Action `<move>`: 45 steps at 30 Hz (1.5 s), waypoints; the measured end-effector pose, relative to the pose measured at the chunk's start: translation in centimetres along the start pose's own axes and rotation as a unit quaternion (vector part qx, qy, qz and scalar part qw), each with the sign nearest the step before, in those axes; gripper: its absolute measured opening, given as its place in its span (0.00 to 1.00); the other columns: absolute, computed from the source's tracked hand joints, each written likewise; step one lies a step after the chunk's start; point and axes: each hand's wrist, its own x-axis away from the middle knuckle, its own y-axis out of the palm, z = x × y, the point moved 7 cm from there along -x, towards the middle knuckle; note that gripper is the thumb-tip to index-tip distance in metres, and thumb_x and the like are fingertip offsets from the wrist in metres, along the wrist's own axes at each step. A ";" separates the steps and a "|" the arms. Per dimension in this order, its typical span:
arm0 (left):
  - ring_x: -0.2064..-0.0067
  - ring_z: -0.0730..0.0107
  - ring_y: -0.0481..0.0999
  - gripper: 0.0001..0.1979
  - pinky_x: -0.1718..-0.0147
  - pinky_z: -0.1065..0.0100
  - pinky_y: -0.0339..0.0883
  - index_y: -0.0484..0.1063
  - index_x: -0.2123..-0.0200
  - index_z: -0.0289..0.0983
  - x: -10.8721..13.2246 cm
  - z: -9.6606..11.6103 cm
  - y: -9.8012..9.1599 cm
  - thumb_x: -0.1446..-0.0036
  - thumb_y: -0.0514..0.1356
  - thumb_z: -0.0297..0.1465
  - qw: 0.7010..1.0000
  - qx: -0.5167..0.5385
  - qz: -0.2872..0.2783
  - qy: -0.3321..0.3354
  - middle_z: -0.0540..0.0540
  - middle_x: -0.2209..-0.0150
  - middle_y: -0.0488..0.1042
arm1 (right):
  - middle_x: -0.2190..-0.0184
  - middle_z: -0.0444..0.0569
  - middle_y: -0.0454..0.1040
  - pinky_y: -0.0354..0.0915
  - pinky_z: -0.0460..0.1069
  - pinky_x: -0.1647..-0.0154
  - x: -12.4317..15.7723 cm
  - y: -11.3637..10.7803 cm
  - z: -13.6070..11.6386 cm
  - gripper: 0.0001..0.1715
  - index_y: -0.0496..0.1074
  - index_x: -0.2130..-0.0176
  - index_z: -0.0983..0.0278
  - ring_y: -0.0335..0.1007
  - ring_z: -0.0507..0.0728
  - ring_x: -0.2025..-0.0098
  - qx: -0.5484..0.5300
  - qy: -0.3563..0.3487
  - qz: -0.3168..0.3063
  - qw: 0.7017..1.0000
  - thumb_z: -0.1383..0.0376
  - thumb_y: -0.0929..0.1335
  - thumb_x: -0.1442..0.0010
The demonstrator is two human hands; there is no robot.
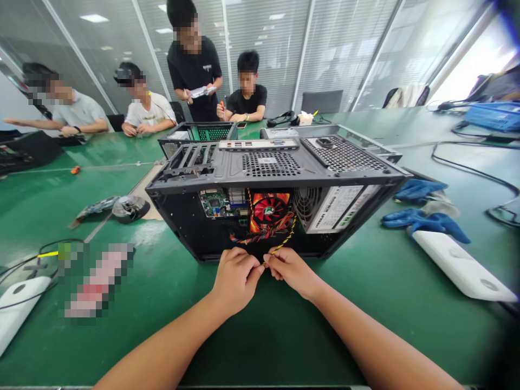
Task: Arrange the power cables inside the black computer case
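A black computer case (174,216) lies on its side before me, its open face turned my way. Inside are a green motherboard (213,205), a red fan (268,209) and a power supply (333,211) with a white label. A twisted yellow-and-black cable (289,237) runs down from beside the fan to my hands. My left hand (235,279) is closed, pinching the cable's lower end. Close beside it, my right hand (293,272) grips the same cable a little higher up. The fingertips hide the cable's end. A bundle of coloured wires (255,237) hangs below the fan.
Blue gloves (426,222) and a white power strip (463,265) lie to the right. At left are a round cooler-like part (129,208), a blurred pink item (99,281) and another white strip (22,303). More cases and several people are across the green table (325,336).
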 end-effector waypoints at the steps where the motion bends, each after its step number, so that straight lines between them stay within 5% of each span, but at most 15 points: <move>1: 0.63 0.65 0.70 0.09 0.62 0.62 0.56 0.69 0.72 0.38 0.0 0.0 0.0 0.39 0.57 0.31 1.000 0.002 -0.003 -0.002 0.49 0.73 0.73 | 0.84 0.39 0.61 0.54 0.45 0.79 0.0 0.0 0.0 0.20 0.66 0.77 0.64 0.57 0.48 0.81 0.002 0.001 0.001 1.000 0.54 0.66 0.41; 14: 0.66 0.65 0.69 0.09 0.66 0.63 0.56 0.68 0.74 0.37 0.1 -0.3 0.2 0.41 0.59 0.31 1.000 -0.027 0.000 -0.015 0.48 0.74 0.74 | 0.83 0.40 0.61 0.56 0.45 0.78 0.1 -0.1 -0.4 0.21 0.65 0.78 0.64 0.59 0.48 0.81 0.042 -0.012 0.013 0.999 0.54 0.66 0.40; 29: 0.64 0.64 0.70 0.09 0.65 0.63 0.58 0.71 0.72 0.37 0.0 -0.1 0.0 0.39 0.58 0.32 0.999 -0.028 0.012 0.034 0.48 0.73 0.73 | 0.83 0.41 0.64 0.55 0.45 0.78 0.2 -0.2 0.3 0.27 0.69 0.75 0.66 0.59 0.48 0.81 -0.066 0.033 -0.001 0.997 0.45 0.66 0.44; 45: 0.66 0.66 0.68 0.05 0.66 0.63 0.58 0.74 0.70 0.40 0.1 0.3 -0.1 0.42 0.60 0.30 0.995 -0.089 0.002 0.050 0.48 0.70 0.75 | 0.85 0.42 0.64 0.55 0.45 0.79 0.0 -0.5 0.3 0.28 0.68 0.78 0.65 0.58 0.48 0.82 -0.012 0.021 0.037 0.999 0.46 0.65 0.42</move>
